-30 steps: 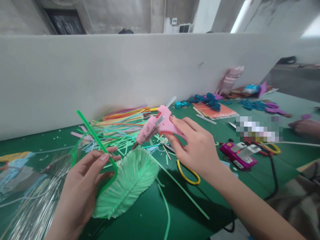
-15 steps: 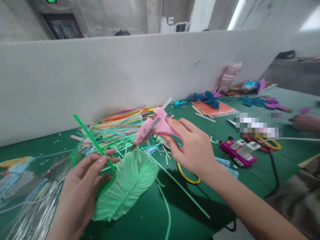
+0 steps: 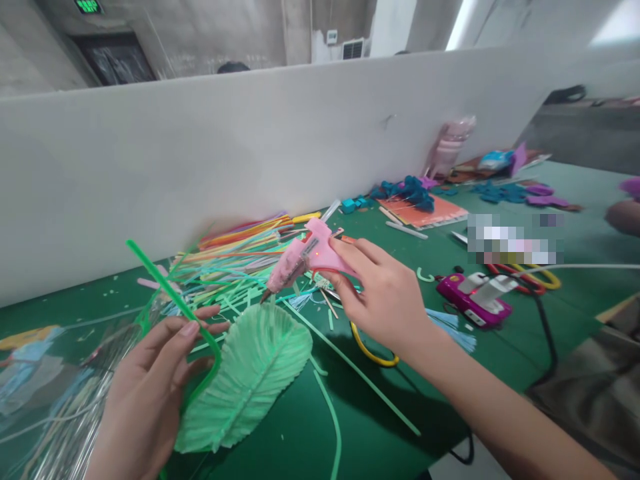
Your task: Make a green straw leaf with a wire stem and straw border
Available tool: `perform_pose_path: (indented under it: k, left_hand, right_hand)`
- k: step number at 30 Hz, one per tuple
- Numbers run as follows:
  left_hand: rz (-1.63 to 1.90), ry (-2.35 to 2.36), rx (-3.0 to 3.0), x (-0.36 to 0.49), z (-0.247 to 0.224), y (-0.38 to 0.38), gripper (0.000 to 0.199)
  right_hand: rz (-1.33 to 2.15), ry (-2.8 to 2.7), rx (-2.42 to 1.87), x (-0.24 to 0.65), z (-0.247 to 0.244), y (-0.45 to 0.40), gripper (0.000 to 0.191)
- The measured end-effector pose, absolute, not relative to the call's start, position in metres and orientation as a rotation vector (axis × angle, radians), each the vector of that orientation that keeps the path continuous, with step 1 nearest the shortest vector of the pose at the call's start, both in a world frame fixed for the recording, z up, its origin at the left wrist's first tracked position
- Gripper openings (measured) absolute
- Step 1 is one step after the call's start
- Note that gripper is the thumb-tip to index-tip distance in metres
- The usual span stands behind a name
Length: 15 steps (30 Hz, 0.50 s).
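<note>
My left hand [image 3: 145,380] pinches a bright green bent stem [image 3: 167,283], which looks like a pipe cleaner, between thumb and fingers. Beside those fingers is a pale green ribbed leaf [image 3: 253,377], tilted, its lower left edge partly behind the hand. My right hand [image 3: 377,293] is wrapped around the handle of a pink glue gun [image 3: 300,257] with an orange light lit. The dark nozzle points down at the leaf's upper edge; whether it touches cannot be made out. Under the right wrist, a yellow scissor handle [image 3: 373,350] is partly covered.
Many coloured pipe cleaners [image 3: 235,250] lie behind the glue gun. At left are clear-wrapped wires [image 3: 83,413]. A purple power strip [image 3: 473,300] with white plugs sits right, near dark blue flowers [image 3: 413,193] on orange sheets. A white partition [image 3: 200,147] stands behind. Another person's hand [image 3: 623,217] is far right.
My left hand, the green stem and the leaf have shifted slightly left and down in view. The glue gun stays close to the leaf's upper edge. The other person's hand has moved right.
</note>
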<state>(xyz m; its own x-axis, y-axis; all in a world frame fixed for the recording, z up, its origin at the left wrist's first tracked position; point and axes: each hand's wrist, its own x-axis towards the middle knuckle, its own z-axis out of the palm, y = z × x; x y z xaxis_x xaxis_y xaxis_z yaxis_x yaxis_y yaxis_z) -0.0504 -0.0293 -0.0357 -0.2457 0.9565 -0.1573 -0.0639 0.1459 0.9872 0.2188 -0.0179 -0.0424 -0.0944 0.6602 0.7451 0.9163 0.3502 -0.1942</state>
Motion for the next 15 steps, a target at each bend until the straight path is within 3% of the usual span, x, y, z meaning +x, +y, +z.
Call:
perform_pose_path:
  k: [15]
  left_hand:
    - [1.33,1.448,0.906,-0.048,-0.034,-0.03,0.042]
  right_hand:
    - [-0.312,-1.775,-1.446,0.22,-0.054,-0.019,0.041]
